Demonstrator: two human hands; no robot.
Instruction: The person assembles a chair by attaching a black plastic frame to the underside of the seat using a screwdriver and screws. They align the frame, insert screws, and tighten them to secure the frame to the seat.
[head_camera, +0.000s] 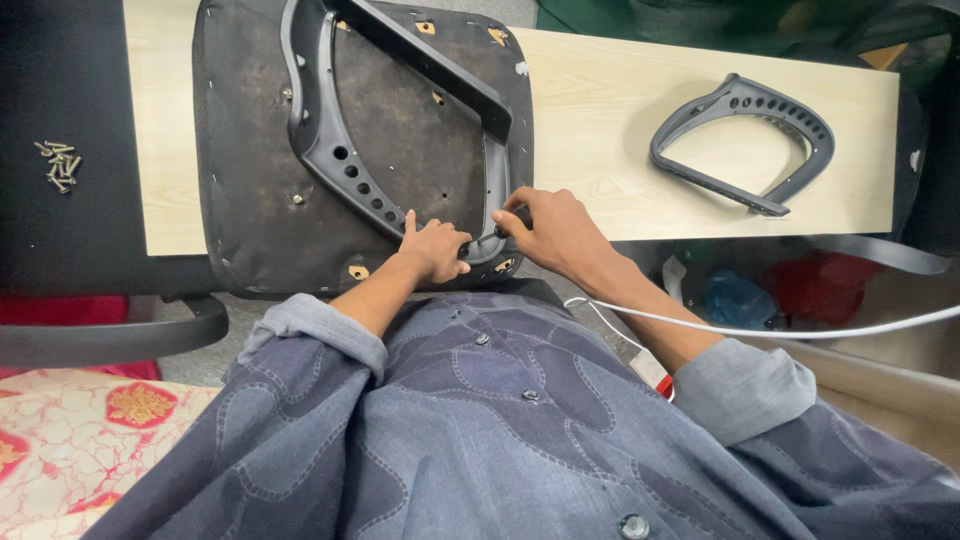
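Armrest (330, 150) corner between left hand (436, 250), right hand (553, 228)

single view, head-mounted, looking steeply down and forward over the wearer's own chest; blue patterned shirt (500, 430) fills the lower half of frame. camera sits close: the left hand (437, 250) and right hand (552, 228) fall near centre, just past the shirt. the light wood counter (600, 110) runs across the upper half, far edge cut off by the top of frame. wide lens, probably, since the counter edges bow slightly. floor and clutter show below the counter at right; a patterned red cloth (90, 430) at lower left. no second view to compare overlap.
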